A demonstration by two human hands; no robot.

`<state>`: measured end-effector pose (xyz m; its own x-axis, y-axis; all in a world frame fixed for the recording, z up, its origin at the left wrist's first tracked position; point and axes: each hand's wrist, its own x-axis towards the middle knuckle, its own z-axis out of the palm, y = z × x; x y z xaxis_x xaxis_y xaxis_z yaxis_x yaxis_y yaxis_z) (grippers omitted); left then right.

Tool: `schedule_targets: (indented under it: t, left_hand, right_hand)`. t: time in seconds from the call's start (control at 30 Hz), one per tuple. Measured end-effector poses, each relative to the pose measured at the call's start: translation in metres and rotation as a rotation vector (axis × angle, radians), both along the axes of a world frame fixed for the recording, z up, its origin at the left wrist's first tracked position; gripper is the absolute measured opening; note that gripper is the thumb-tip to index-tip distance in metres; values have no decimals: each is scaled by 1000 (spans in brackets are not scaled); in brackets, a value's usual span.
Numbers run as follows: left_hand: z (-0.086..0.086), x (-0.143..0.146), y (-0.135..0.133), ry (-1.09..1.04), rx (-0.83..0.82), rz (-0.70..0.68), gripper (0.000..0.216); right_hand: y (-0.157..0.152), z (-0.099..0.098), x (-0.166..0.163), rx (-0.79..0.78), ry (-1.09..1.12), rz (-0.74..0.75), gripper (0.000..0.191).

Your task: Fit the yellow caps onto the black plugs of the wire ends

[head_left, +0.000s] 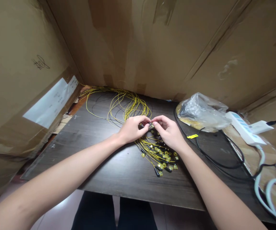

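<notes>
A bundle of thin yellow cables [134, 107] loops across the dark table in front of me. Many of the cables end in black connectors with small clear-yellow pieces on them, heaped [163, 156] below my right hand. Over the bundle, my left hand [134, 128] has thumb and forefinger pinched at one small cable connector [151, 126]. My right hand [168, 131] meets it there from the right, thumb and fingertips closed on the same connector. The fingertips cover most of that connector, so its exact shape is hard to make out.
Tall cardboard walls [138, 48] enclose the table [109, 172] at the back and left. To the right lie a crumpled clear plastic bag [202, 111], a white power strip [244, 127] with a plug in it, and a black cable [214, 161] with a yellow tag [192, 136].
</notes>
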<state>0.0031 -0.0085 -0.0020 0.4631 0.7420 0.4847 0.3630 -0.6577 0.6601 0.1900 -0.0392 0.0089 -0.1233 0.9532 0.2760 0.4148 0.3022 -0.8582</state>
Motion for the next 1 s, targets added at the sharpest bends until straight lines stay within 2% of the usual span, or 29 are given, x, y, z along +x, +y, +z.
schedule_targets:
  t: [0.27, 0.53, 0.73, 0.83, 1.0]
  left_hand:
    - [1, 0, 0, -7, -18, -8, 16]
    - [-1, 0, 1, -18, -10, -22, 13]
    - [-1, -1, 1, 16, 52, -35, 18]
    - [0, -1, 1, 17, 43, -9, 18]
    - [1, -1, 1, 4, 15, 5, 16]
  right_hand:
    - [-1, 0, -2, 24, 25, -36, 17]
    - [0, -3, -7, -31, 204, -63, 17]
    - [-3, 2, -8, 98, 71, -170, 9]
    - [-5, 6, -8, 135, -18, -154, 9]
    - [-7, 7, -9, 131, -36, -126, 9]
